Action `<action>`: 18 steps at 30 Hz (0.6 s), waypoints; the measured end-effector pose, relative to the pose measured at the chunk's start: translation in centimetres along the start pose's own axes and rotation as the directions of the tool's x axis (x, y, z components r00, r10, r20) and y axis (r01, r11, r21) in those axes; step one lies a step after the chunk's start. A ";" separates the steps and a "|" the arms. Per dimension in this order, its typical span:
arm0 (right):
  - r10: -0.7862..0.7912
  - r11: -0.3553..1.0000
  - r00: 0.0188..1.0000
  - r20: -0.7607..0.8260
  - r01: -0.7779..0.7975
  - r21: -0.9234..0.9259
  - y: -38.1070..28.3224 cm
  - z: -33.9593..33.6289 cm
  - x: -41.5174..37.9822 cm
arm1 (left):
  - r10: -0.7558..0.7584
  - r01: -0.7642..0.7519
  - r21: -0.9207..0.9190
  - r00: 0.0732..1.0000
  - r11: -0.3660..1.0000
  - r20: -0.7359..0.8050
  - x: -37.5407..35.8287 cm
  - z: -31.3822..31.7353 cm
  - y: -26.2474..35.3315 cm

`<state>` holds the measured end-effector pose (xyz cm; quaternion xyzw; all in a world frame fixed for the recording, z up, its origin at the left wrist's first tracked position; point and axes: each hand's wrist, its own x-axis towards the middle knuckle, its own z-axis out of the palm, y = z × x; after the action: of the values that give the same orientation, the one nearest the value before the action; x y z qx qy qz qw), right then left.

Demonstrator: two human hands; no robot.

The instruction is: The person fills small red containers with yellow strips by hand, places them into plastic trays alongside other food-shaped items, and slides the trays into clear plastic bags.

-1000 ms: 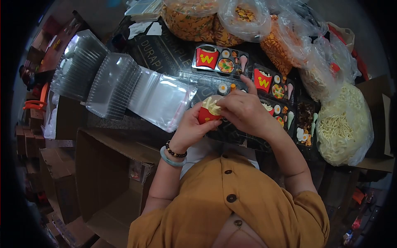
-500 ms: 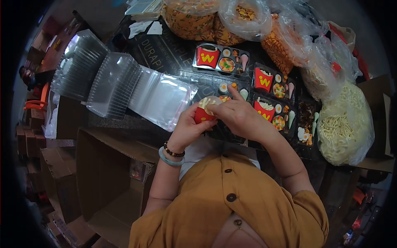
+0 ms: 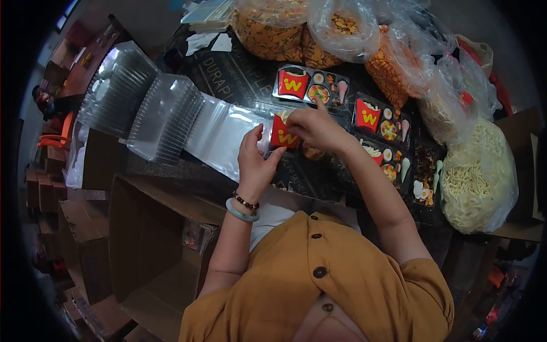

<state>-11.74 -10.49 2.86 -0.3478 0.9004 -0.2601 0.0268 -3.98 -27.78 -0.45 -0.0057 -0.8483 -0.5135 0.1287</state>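
A red toy French fries box [image 3: 281, 137] with a yellow mark stands in the near clear tray, pale fries showing at its top. My right hand [image 3: 319, 130] pinches the box at its upper right edge, index finger stretched away. To its left, my left hand [image 3: 255, 162] is open, thumb and fingers apart beside the box. Part of a toy pizza [image 3: 311, 151] shows under my right hand; the rest of that tray is hidden. Behind it lies a filled tray with another red fries box [image 3: 292, 84], a toy egg, a pizza and a pink drumstick-like piece.
More filled trays [image 3: 380, 118] lie on the right. Bags of orange pieces [image 3: 387, 62] and a bag of pale fries [image 3: 470, 176] line the back and right. Stacked clear trays [image 3: 159, 117] and flat plastic bags [image 3: 219, 131] are left. A cardboard box [image 3: 137, 228] stands below.
The fries box has gone from between both hands down into the near tray. My left hand has let go and opened; my right hand is still at the box. The view has shifted slightly.
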 end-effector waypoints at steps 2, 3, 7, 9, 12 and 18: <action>0.063 0.998 0.995 0.079 -0.063 0.007 0.9 0.7 0.8 | 0.027 -0.025 0.040 0.998 0.999 -0.048 -0.2 -1.1 0.2; 0.048 0.999 0.996 0.081 -0.049 0.015 0.9 0.8 1.0 | 0.054 -0.047 0.081 0.994 0.996 -0.094 -0.2 -2.0 0.4; 0.096 0.995 0.983 0.155 -0.093 -0.026 1.3 1.4 1.4 | 0.261 -0.158 0.342 0.924 0.926 -0.279 1.7 -7.6 0.3; 0.092 0.995 0.992 0.086 -0.089 -0.038 1.1 1.5 1.0 | 0.387 -0.092 0.610 0.843 0.787 -0.373 3.1 -11.1 -0.2; -0.026 0.994 0.959 -0.282 -0.006 -0.113 0.9 2.2 -0.3 | 0.398 0.014 0.751 0.841 0.660 -0.366 5.5 -15.7 -2.6; 0.057 0.998 0.948 -0.313 -0.067 -0.021 -1.7 1.7 -5.6 | -0.260 0.277 0.049 0.939 0.960 -0.227 8.7 -19.8 -5.9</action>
<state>-6.11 -8.75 1.46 -0.2742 0.9078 -0.2966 -0.1130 -8.97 -48.95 5.03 0.1717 -0.8419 -0.4892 0.1499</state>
